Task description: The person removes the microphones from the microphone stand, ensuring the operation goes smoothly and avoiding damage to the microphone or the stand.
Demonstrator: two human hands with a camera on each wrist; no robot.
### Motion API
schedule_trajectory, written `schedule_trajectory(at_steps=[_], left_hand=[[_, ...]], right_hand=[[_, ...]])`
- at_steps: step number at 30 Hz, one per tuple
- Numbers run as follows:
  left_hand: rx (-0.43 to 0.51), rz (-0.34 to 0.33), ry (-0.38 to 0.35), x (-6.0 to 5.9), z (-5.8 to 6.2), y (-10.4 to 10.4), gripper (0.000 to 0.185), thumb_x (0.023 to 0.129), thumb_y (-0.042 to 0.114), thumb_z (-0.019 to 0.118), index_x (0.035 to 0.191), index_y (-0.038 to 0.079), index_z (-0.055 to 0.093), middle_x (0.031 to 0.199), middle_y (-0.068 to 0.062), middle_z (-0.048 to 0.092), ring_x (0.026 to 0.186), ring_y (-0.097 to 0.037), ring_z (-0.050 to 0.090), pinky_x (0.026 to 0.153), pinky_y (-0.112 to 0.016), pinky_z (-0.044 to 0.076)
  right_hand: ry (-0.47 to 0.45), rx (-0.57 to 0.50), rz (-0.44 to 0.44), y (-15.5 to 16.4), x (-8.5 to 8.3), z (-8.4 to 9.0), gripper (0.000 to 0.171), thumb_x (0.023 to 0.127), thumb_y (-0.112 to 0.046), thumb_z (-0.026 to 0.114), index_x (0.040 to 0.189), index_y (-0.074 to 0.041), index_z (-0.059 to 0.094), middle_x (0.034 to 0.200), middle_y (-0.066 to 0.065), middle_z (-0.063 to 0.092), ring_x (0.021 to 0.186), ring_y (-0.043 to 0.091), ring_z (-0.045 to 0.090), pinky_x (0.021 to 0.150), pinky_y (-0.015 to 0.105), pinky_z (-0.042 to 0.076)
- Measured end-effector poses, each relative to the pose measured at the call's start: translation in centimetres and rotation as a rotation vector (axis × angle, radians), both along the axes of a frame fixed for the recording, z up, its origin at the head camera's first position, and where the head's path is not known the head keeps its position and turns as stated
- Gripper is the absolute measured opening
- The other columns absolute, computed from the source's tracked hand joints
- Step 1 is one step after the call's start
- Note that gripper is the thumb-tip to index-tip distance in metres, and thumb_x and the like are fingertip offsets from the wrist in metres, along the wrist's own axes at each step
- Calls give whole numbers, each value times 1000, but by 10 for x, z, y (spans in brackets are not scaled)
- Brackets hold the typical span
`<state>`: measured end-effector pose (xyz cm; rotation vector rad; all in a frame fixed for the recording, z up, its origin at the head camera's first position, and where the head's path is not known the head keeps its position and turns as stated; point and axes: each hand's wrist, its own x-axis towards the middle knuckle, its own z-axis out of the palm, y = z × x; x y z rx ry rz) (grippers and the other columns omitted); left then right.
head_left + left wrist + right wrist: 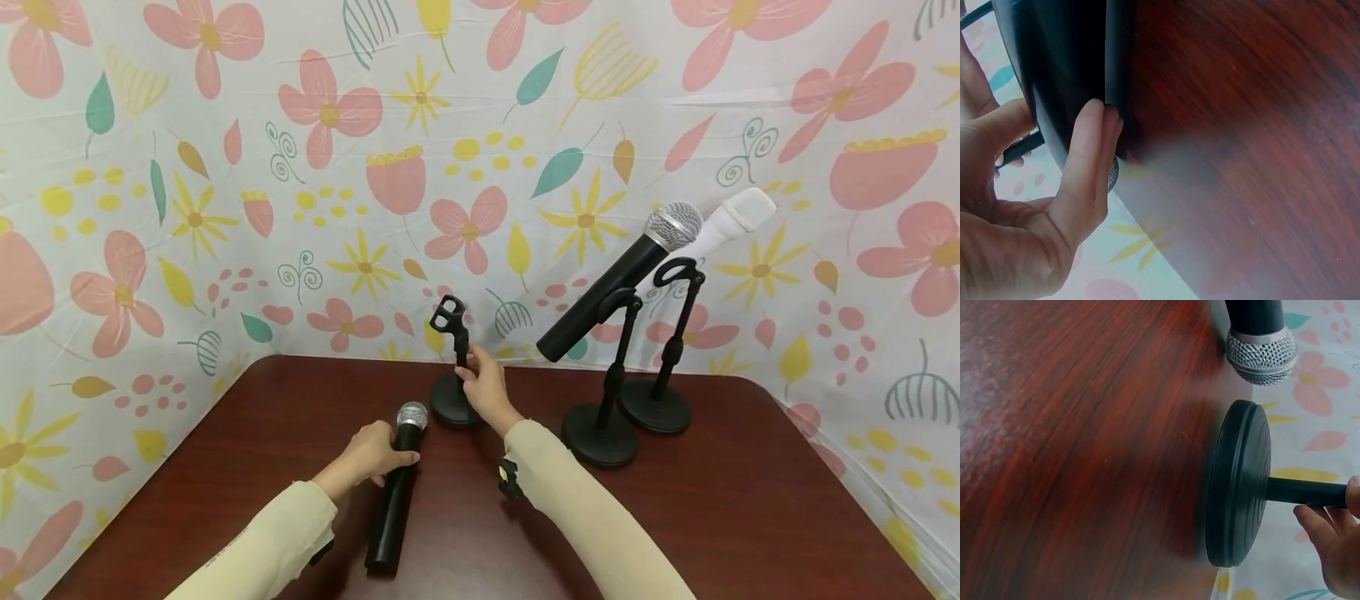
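Observation:
In the head view my left hand (375, 454) grips a black microphone (392, 508) by its body, with its silver mesh head pointing away from me. I cannot tell whether the microphone touches the table. The left wrist view shows my thumb and fingers around the black body (1060, 69). My right hand (491, 387) holds the pole of a small black microphone stand (454, 402), whose clip on top is bare. In the right wrist view the stand's round base (1238, 487) is near the mesh head (1263, 356), and the fingertips (1316, 522) touch the pole.
To the right, a stand (600, 437) carries another black microphone (607, 296), tilted up. Behind it, a further stand (656, 406) stands by a white microphone (727, 221). A flowered cloth (465, 108) hangs behind the dark red table (292, 417).

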<state>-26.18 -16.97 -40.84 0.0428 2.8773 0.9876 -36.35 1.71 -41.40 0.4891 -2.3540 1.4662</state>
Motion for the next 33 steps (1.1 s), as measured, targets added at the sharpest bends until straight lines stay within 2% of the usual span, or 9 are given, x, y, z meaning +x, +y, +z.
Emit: schedule_trajectory(at_steps=[11,15,22,27,33], left_hand=[[-2,-2,-14,1,-3,0,36,80,22,79,72,2,50,66,-12,52,41,-19,61,46,-31,53],[0,-5,-12,1,-5,-1,35,80,23,79,74,2,51,67,-12,52,42,-19,61,46,-31,53],[3,-7,-24,3,-5,-3,35,82,23,78,80,-1,53,70,-13,52,42,-19,61,48,-33,54],[15,-10,-6,2,-4,-2,35,81,23,78,76,1,52,67,-12,51,41,-19,60,46,-32,53],[38,-13,10,2,-3,-1,35,80,22,79,75,1,51,66,-11,51,41,-19,60,44,-32,53]], right_hand=[[-6,-29,7,-12,-3,-7,20,92,-2,62,112,-3,62,95,15,69,89,31,64,74,42,50],[17,-37,0,-18,-5,-9,19,91,0,62,111,-1,62,94,16,69,90,32,63,75,44,50],[8,-54,8,-29,-8,-10,21,91,0,63,112,-3,63,94,14,69,89,29,64,74,40,50],[8,-41,-1,-34,-12,-8,19,92,-3,63,110,-5,63,93,14,69,83,26,63,69,36,49],[7,-42,14,-37,-17,-8,22,92,-1,62,114,-4,62,93,17,69,80,28,64,68,37,49]])
